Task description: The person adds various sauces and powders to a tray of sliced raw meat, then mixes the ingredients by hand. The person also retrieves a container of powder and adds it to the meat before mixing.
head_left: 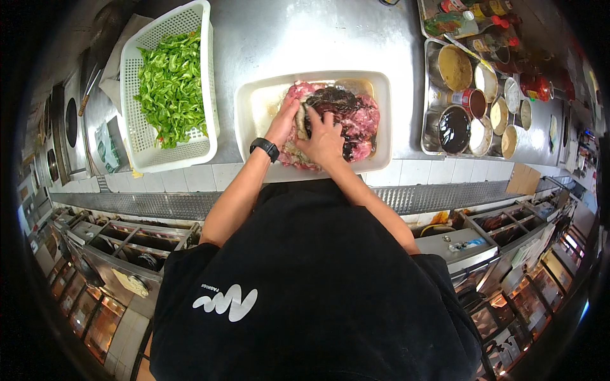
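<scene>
Before me a white plastic tub (249, 138) holds a mound of raw meat (363, 116). Dark brown sauce (332, 99) coats the top of the mound, and thin brownish liquid lies around it. My left hand (284, 123), with a black watch (265, 149) on the wrist, rests along the mound's left side, its fingers close together. Over the middle, my right hand (325, 141) presses on the meat with fingers spread. Some fingertips are sunk in the meat, so whether the left hand grips any is unclear.
A white perforated basket (212, 95) of cut green vegetables (174, 88) stands left on the steel counter (310, 38). On the right, a metal tray (431, 151) carries several seasoning containers, including a bowl of dark sauce (454, 131). Several bottles (491, 43) stand behind.
</scene>
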A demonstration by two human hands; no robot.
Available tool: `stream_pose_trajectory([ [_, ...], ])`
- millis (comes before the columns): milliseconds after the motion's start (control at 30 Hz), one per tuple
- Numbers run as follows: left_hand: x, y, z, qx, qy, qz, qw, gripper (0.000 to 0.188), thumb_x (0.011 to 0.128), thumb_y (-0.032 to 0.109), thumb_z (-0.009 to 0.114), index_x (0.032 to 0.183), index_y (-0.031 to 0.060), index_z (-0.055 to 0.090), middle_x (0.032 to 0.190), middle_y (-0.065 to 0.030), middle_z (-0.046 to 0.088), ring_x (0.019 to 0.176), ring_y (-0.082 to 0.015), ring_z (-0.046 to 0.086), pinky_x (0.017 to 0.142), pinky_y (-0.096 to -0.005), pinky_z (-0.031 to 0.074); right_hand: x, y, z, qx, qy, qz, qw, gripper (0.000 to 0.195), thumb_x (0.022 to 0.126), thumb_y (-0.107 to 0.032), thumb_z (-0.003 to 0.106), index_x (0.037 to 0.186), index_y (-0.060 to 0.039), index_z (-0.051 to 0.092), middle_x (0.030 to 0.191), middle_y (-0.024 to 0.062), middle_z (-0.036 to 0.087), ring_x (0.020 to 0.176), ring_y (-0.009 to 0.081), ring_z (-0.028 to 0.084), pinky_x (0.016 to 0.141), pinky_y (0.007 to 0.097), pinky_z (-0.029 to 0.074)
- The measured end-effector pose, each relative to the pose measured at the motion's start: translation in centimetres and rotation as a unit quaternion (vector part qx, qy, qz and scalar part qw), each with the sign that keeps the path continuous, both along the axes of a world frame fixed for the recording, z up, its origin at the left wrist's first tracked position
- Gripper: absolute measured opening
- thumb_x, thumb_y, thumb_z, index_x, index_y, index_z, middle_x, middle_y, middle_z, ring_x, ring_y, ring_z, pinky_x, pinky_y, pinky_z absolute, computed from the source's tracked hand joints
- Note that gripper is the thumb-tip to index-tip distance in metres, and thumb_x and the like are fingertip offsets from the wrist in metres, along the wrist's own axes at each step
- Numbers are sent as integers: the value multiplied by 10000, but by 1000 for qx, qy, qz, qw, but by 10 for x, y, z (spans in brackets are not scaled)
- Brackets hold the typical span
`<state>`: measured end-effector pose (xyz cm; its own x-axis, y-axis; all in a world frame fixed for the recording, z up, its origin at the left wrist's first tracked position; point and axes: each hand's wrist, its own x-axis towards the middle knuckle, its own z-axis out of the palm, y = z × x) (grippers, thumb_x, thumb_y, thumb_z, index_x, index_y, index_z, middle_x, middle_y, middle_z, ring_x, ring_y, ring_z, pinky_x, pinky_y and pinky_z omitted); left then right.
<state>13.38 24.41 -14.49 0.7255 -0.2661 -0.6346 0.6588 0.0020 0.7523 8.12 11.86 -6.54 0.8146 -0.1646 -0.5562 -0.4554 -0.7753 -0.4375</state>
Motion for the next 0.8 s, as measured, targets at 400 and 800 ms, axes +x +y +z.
stream_pose_trajectory([
  [400,26,-79,48,431,-474,-397,657,432,811,368,640,1157,110,624,1197,-181,550,1234,-359,468,1117,-533,236,-28,-84,-1,-182,-71,440,877,372,903,-227,566,1253,-327,641,1423,94,379,1414,405,239,1060,658,283],
  [800,-28,22,19,409,-368,-264,792,569,814,323,692,1309,110,509,1316,-195,460,1231,-395,450,975,-454,440,-15,-111,-33,-25,-87,47,995,703,690,-46,747,1324,-81,446,1357,287,348,1217,485,435,1020,477,427],
])
